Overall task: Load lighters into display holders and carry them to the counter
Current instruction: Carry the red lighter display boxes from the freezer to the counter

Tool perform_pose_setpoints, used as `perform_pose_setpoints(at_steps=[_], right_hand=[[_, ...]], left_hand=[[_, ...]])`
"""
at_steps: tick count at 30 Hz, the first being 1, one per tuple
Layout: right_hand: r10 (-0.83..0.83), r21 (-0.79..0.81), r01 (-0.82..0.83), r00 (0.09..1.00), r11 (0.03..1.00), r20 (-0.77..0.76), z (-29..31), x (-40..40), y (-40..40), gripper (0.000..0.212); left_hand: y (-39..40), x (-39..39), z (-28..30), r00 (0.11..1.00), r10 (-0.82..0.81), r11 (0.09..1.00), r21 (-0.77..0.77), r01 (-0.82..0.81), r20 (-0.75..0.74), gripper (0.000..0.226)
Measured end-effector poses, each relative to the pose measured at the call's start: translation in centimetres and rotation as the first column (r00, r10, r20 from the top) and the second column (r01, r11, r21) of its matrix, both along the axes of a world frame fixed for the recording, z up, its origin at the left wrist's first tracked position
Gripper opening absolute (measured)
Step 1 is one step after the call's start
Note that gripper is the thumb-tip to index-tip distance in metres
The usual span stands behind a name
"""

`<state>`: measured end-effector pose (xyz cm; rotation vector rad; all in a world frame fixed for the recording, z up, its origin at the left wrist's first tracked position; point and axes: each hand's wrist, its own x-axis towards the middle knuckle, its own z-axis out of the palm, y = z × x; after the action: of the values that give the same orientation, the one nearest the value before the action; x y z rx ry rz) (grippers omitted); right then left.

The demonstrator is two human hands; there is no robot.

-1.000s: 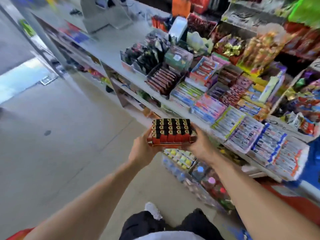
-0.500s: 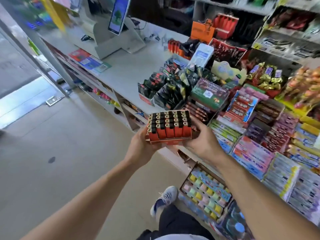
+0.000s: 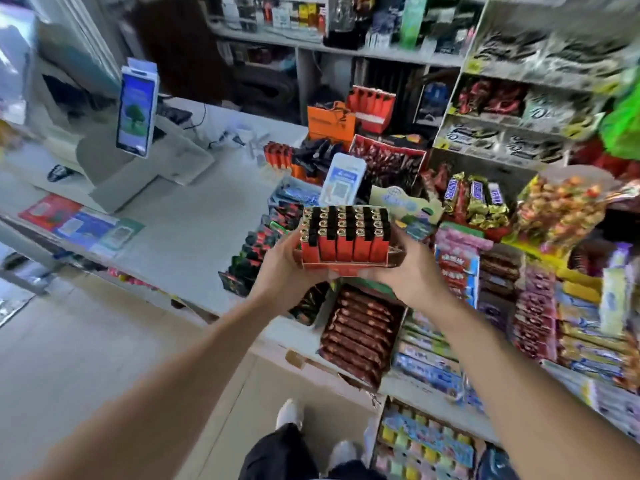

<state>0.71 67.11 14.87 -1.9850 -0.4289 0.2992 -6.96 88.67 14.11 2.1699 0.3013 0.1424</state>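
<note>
The shop counter (image 3: 194, 233) is white, with candy along its right end. Both hands grip the holder (image 3: 343, 263) of lighters (image 3: 344, 233), left hand (image 3: 287, 265) and right hand (image 3: 407, 268), above the counter's front edge. Keep it flat, then set it on a bare spot.

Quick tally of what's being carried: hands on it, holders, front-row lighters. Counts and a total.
Hands: 2, left hand and right hand, each gripping one side
display holder: 1
front-row lighters, orange with black caps: 5
Total: 8
The rows behind are too blurred to count.
</note>
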Motion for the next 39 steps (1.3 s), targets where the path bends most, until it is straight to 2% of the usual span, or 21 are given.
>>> perform_pose_setpoints(at_steps=[3,7,10,14,17,19,24,30,35,39], right_hand=[[-0.087,-0.062,0.087,0.996,0.994,-0.002,0.8,3.3,-0.1,0.093],[-0.188,-0.157,0.180,0.982,0.971,-0.036,1.6,7.9,0.3,0.105],[-0.262,-0.239,0.249,0.965,0.938,-0.022,1.3,11.9,1.6,0.117],[-0.341,-0.353,0.320,0.940,0.879,0.002,1.0,17.7,3.7,0.118],[-0.380,-0.388,0.363,0.924,0.847,0.035,0.6,22.0,5.3,0.118],[-0.400,-0.394,0.401,0.912,0.827,0.088,0.4,24.5,6.1,0.109],[-0.382,-0.405,0.432,0.902,0.806,0.202,0.5,29.7,6.5,0.102],[-0.391,-0.451,0.471,0.882,0.758,0.265,0.1,34.2,5.4,0.098],[-0.438,-0.498,0.517,0.856,0.696,0.276,-0.4,36.4,4.5,0.111],[-0.448,-0.551,0.533,0.844,0.642,0.294,-0.7,37.8,4.4,0.117]], left_hand=[[0.9,5.1,1.0,0.996,-0.093,0.995,0.020,0.093,-0.005,0.050],[2.1,12.1,1.4,0.980,-0.197,0.980,0.014,0.197,-0.033,0.072],[3.6,17.8,1.1,0.958,-0.282,0.958,0.046,0.284,-0.053,0.077],[6.0,25.9,0.1,0.936,-0.339,0.913,0.206,0.353,-0.099,0.119],[7.3,31.8,-0.4,0.913,-0.406,0.879,0.252,0.404,-0.048,0.108],[7.9,35.3,-0.6,0.902,-0.432,0.851,0.325,0.412,-0.010,0.099],[7.4,42.2,-0.3,0.834,-0.545,0.732,0.532,0.425,0.085,0.104],[5.5,47.1,-0.6,0.805,-0.586,0.702,0.553,0.448,0.091,0.102],[3.7,49.3,-0.1,0.806,-0.591,0.678,0.562,0.474,0.033,0.099],[3.3,50.2,-1.1,0.823,-0.566,0.713,0.531,0.458,0.051,0.098]])
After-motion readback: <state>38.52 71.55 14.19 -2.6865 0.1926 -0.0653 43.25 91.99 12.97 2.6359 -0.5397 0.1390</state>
